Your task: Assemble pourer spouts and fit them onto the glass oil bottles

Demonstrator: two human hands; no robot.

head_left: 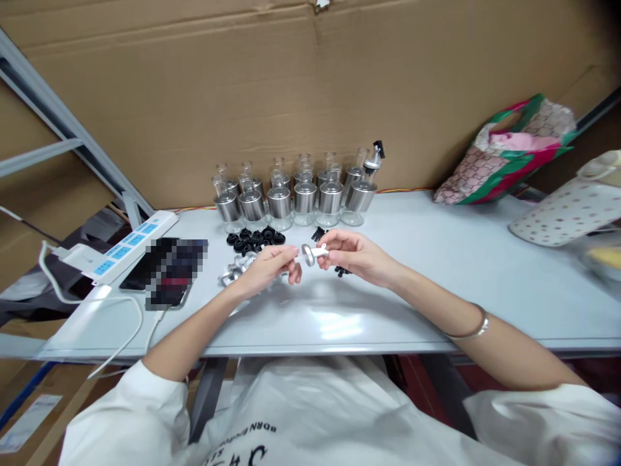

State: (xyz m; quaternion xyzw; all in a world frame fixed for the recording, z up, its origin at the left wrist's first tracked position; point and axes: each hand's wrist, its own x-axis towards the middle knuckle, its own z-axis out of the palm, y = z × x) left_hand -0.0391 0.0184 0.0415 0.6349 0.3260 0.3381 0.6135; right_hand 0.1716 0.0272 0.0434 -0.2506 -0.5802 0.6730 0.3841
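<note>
Between my two hands, above the table, is a silver pourer spout [308, 254] with a round metal collar and a pale stem. My left hand [272, 266] pinches its left end; my right hand [356, 257] grips the spout end with thumb and fingers. Under and beside my left hand lie more silver spout parts [239, 266], partly hidden by it. A pile of black stoppers [255, 239] sits just behind them. Small black pieces [319, 233] lie behind my right hand, and a few more [341, 271] lie just below it.
Two rows of glass bottles with steel sleeves [280, 202] stand at the back; the front right one carries a pourer [373, 158]. Left are a power strip [130, 246], phones [169, 272] and a white cable [140, 317]. A patterned bag [485, 162] and spotted container [557, 210] stand right.
</note>
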